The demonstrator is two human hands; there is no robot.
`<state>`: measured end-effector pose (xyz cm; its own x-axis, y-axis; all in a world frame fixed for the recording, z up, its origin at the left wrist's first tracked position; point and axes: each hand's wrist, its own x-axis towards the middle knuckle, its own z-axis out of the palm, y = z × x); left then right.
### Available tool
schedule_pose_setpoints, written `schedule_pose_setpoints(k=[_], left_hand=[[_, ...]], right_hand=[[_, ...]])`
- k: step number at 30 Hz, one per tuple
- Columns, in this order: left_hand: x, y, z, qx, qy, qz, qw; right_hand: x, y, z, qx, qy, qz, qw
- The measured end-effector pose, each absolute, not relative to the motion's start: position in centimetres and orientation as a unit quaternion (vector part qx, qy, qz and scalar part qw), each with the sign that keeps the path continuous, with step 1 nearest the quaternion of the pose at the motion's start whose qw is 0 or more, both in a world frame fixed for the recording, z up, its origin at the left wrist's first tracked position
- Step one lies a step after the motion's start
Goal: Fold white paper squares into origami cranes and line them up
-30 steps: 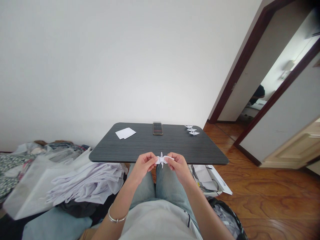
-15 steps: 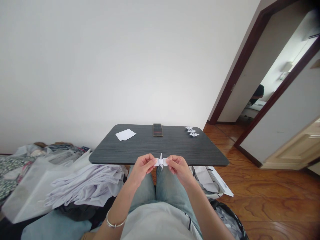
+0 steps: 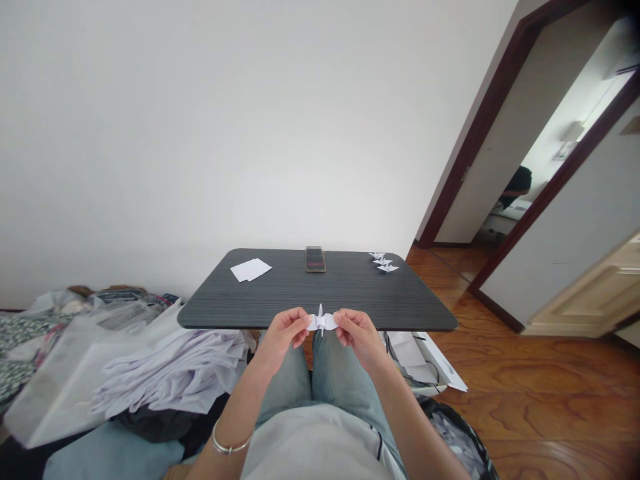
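Origami crane of white paper is at lower centre, held in the air above the person's knees and just in front of the desk's near edge, with its wings spread sideways and one point standing upright.

At far left, a patterned cloth lies heaped beside a translucent white bag, and rumpled white fabric spills across the bag. Next comes the left hand, with a silver bangle on its wrist and its fingers clamped on one wing. The right hand has its fingers clamped on the other wing, so the crane spans the small gap between the hands. Below them are pale blue jeans.

Beyond the hands, the dark wood-grain desk carries white paper sheets, a phone near its far edge, and three small paper cranes towards its right end. Under the desk's right corner are white papers, and a dark patterned bag sits at lower right. Further right, a wooden floor runs to a doorway, through which a person shows in the next room.
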<state>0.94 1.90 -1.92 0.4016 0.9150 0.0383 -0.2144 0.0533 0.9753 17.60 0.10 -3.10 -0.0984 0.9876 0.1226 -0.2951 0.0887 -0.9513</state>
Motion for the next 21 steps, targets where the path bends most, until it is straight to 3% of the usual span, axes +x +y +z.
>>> schedule_pose_setpoints(k=[21], left_hand=[[1.07,2.07,-1.98,0.524,0.359,0.456,0.624]], right_hand=[[17.52,0.06,-2.75,-0.371,-0.445,0.575,0.578]])
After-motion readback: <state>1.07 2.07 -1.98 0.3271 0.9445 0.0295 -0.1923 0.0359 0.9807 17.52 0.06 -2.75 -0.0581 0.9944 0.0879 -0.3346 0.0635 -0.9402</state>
